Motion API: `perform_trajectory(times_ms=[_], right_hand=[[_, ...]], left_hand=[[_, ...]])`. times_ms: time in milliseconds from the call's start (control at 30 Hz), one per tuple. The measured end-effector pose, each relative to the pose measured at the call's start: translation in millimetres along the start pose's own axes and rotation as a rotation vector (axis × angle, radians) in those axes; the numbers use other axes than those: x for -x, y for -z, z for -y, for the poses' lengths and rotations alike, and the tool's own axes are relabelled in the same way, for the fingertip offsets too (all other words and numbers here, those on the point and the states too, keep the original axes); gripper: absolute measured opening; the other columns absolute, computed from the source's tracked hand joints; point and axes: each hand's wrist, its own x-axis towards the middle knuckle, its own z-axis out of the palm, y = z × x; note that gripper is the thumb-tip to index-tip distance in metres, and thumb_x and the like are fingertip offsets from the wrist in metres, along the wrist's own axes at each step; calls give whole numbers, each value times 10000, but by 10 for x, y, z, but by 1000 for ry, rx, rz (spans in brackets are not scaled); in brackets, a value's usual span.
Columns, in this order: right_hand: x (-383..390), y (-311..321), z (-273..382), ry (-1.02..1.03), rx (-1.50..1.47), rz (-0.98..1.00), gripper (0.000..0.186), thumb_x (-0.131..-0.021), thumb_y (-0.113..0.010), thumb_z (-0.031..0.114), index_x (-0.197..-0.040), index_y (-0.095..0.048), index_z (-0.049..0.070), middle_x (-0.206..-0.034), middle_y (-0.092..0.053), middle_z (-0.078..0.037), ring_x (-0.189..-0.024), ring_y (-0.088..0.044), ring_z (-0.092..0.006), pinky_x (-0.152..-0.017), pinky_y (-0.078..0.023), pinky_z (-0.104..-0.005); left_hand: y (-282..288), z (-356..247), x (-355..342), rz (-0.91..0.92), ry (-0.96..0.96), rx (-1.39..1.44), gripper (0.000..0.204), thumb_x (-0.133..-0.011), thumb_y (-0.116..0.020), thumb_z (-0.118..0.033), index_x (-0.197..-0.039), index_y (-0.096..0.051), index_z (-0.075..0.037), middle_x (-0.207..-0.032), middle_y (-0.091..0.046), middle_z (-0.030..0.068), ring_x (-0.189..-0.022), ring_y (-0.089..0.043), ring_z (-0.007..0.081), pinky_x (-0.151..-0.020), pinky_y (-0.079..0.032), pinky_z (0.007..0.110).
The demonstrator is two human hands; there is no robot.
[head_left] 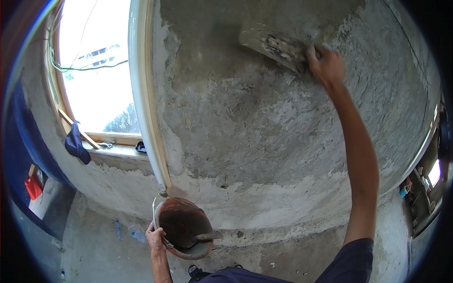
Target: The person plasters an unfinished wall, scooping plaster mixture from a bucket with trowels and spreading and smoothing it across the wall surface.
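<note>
Up on the wall, my right hand (329, 66) is closed round the handle of a plastering trowel (278, 47), whose broad blade lies against or very near the wall. Dark, damp-looking plaster (203, 56) covers the wall around the blade, with a rougher grey coat (264, 127) below it. My left hand (155, 238) grips the rim of a reddish, mortar-stained bucket (205, 219) low in front of me. The bucket is tilted so that its dark inside shows. A tool with a rounded handle (204, 237) rests in it, its lower end partly hidden.
A wood-framed window (99, 137) is at the left, a dark cap (77, 144) hanging at its sill. Beside it a pale vertical pipe or strip (144, 94) runs down the wall. Plastic bottles (137, 233) lie on the concrete floor (99, 254). Cluttered shelves (420, 198) stand far right.
</note>
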Motion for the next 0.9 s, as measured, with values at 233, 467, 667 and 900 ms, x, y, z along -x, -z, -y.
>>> perform_trajectory(times_ms=[233,467,667,900], right_hand=[[-213,-190,154,235,163,119,368,-853,-531,390,-860,-710,68,-650,-640,-209,-622,-646,-377,-626,-540,-448],[17,-198,209,224,120,173,367,-858,-524,353,-783,-698,39,-588,-621,-202,-573,-652,-332,-595,-544,-433],[748,-258,145,370,104,257,336,-850,-535,312,-743,-687,32,-547,-607,-182,-483,-618,-312,-566,-536,-422],[89,-118,160,250,89,-222,358,-859,-554,374,-766,-690,56,-479,-582,-144,-414,-588,-263,-528,-535,-392]], left_hand=[[134,103,84,-107,3,-71,545,-555,-472,85,-1069,-643,28,-846,-655,31,-623,-565,94,-492,-423,183],[175,156,-14,-95,10,-58,541,-550,-476,85,-1063,-641,40,-821,-647,24,-598,-549,92,-487,-408,186],[160,-60,45,-65,-12,-68,515,-550,-476,88,-1034,-645,36,-812,-641,25,-599,-544,91,-486,-407,183],[247,-9,31,-14,-14,-38,550,-552,-468,80,-1073,-634,28,-847,-652,27,-651,-570,105,-534,-439,190]])
